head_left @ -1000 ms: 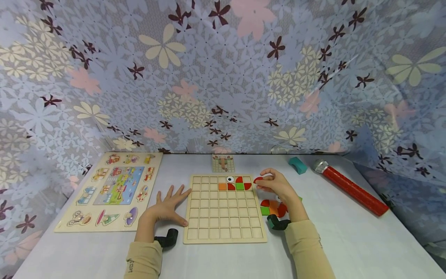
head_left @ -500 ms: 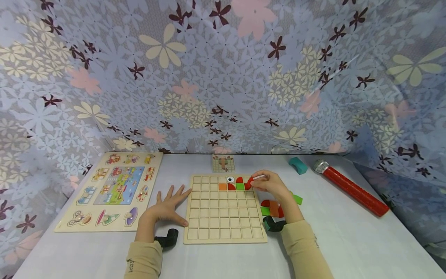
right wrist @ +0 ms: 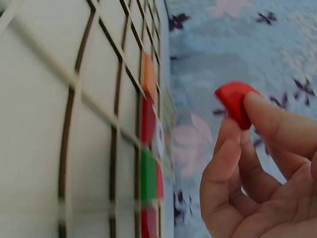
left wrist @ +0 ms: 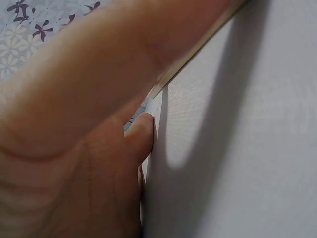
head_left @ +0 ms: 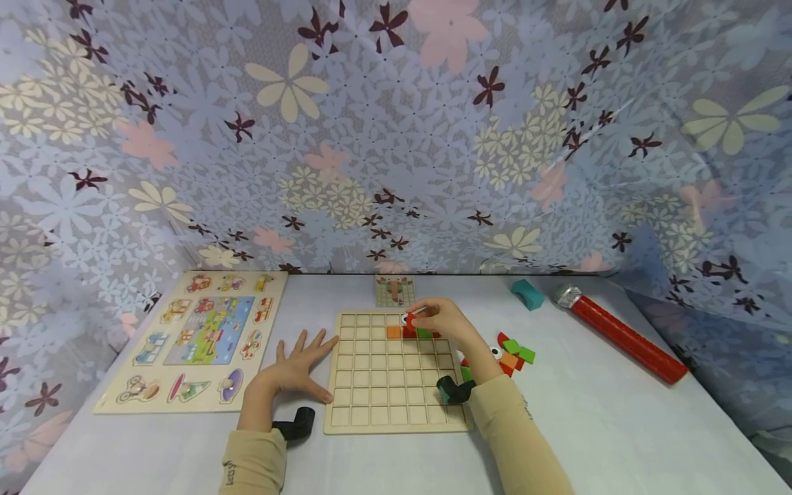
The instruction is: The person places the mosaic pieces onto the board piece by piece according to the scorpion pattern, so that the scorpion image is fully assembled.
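My right hand [head_left: 447, 323] pinches a red quarter-circle tile [right wrist: 237, 101] between thumb and fingers, over the upper rows of a wooden grid board [head_left: 380, 400]. In the right wrist view the tile is held up off the board. An orange square tile [head_left: 394, 332] and a green square tile [head_left: 423, 333] sit in the grid's second row, with red tiles beside them. A white tile with an eye is partly covered by the right hand in the head view. My left hand [head_left: 293, 376] rests with fingers spread, thumb and fingertip right at the board's left edge.
Right of the board lie several loose red, green and orange tiles [head_left: 510, 360], partly behind the right forearm. A pattern card [head_left: 394, 291] lies beyond the board. A picture puzzle board [head_left: 155, 375] is at left; a teal block [head_left: 528, 294] and red toy microphone [head_left: 625, 337] at right.
My right hand has carried the red tile leftward from the board's right edge to above the eye tile, uncovering more of the loose tiles. The left hand stays put.
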{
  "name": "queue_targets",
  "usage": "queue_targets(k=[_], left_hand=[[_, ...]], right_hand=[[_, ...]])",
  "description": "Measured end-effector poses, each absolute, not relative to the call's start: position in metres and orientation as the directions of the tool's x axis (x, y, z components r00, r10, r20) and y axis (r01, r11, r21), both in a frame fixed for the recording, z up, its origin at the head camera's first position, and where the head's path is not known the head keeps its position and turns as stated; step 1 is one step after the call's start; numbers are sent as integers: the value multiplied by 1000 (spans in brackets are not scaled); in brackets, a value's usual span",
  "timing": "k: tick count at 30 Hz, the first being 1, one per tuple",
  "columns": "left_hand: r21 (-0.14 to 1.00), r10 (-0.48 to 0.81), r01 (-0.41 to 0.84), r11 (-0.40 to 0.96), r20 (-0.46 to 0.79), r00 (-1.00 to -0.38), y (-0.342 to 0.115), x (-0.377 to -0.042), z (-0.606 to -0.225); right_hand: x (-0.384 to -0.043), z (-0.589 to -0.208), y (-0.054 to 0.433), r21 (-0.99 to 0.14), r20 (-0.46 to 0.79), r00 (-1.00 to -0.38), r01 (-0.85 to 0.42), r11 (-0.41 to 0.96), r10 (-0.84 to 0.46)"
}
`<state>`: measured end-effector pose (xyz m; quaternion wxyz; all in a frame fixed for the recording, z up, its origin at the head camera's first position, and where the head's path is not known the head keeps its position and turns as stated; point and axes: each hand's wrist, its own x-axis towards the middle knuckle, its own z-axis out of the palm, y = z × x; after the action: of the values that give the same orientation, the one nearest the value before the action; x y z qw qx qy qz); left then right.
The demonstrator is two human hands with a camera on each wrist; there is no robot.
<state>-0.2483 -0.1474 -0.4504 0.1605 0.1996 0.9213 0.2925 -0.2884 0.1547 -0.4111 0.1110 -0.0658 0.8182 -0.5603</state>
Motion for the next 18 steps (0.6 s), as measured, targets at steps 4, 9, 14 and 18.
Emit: queue_targets(k=[4,9,14,18], left_hand=[[598,455,270,755,-180,-872,-148,-249,-451],[595,454,267,758,-188,-871,-147,-248,-449],[593,455,267,759,-191,-870,-147,-246,-447],[594,451,262,761,-194,-871,-147,-246,-446]], right_hand=[[-294,-415,132,-907,-107,-965,-3,422,-239],[-301,-421,108,-884,-117,-965,-7,468,-235],[-304,-425,96,-822,-81,-970,-65,565,-229],[-308,-428,91,-740,-69,-972,-103,665,-226]])
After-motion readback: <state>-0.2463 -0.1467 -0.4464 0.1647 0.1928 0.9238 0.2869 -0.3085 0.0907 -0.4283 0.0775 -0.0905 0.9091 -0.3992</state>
